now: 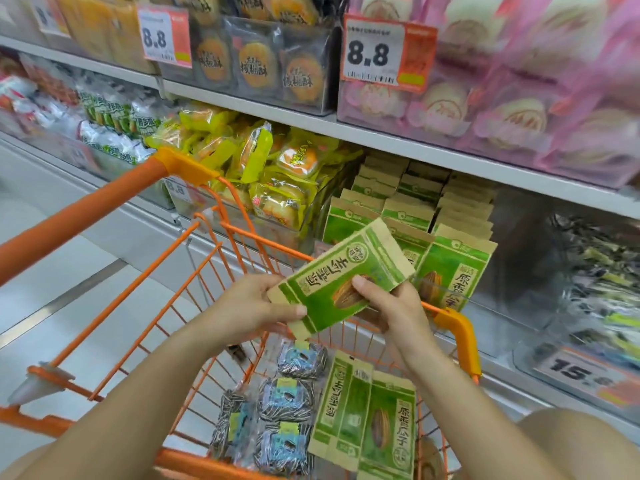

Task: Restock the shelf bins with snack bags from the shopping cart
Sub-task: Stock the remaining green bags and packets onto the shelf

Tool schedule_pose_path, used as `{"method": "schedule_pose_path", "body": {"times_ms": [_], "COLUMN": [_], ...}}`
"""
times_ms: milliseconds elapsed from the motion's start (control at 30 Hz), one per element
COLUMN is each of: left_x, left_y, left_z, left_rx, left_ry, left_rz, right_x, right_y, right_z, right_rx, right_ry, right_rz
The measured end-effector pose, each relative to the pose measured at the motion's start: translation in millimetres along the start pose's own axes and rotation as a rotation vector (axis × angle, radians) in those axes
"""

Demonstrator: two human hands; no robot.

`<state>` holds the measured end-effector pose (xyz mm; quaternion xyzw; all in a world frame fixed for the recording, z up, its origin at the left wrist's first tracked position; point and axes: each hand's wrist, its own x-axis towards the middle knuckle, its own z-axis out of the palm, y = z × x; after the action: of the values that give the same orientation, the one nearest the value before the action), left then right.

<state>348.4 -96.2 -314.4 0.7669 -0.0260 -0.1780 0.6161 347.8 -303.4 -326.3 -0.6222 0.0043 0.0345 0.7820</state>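
Both hands hold one green-and-tan sunflower seed bag (pixel 332 278) above the orange shopping cart (pixel 194 271). My left hand (pixel 256 306) grips its lower left end, thumb on top. My right hand (pixel 391 306) pinches its right side, thumb on the seed picture. The bag lies tilted, its top pointing up-right toward the shelf bin (pixel 408 209) that holds rows of the same green bags. Three more green bags (pixel 367 414) lie in the cart's bottom right.
Several clear bags of striped seeds (pixel 277 410) lie in the cart beside the green ones. A bin of yellow pastry packs (pixel 273 174) stands left of the green bin, a clear bin of dark seed bags (pixel 595 278) to its right. Upper shelf carries 8.8 price tags (pixel 377 53).
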Motion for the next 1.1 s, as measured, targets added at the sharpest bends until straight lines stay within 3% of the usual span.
{"method": "schedule_pose_path", "body": {"times_ms": [200,333,400,500,567,633,733,800,900,967,1100], "left_x": [-2,-1,-1,-4,-6,-3,9,25,44,48,46], "left_y": [6,3,0,0,5,10,11,-5,-37,-52,-72], "left_z": [-15,-15,-10,6,19,28,28,28,56,83,120], "left_rx": [-0.253,-0.115,0.015,0.286,0.477,0.435,0.138,0.477,0.969,1.048,1.061], "left_ry": [0.473,0.574,0.528,0.430,0.353,0.317,0.367,0.242,-0.209,-0.380,-0.472], "left_rz": [0.201,0.323,0.383,0.497,0.552,0.535,0.278,0.124,-0.066,-0.152,-0.261], "right_x": [0,-4,-6,-7,-8,-9,-11,-12,-10,-7,0], "right_y": [-6,-4,-2,2,4,1,-10,-15,-18,-18,-14], "right_z": [-10,-6,-3,1,1,-6,-21,-29,-35,-36,-38], "right_rx": [0.077,-0.234,-0.379,-0.589,-0.741,-0.780,-0.662,-0.534,-0.444,-0.442,-0.518], "right_ry": [0.117,0.124,0.023,-0.284,-0.363,-0.300,-0.072,0.098,0.278,0.327,0.363], "right_rz": [-0.121,-0.210,-0.209,-0.054,-0.043,-0.114,-0.203,-0.263,-0.329,-0.341,-0.323]}}
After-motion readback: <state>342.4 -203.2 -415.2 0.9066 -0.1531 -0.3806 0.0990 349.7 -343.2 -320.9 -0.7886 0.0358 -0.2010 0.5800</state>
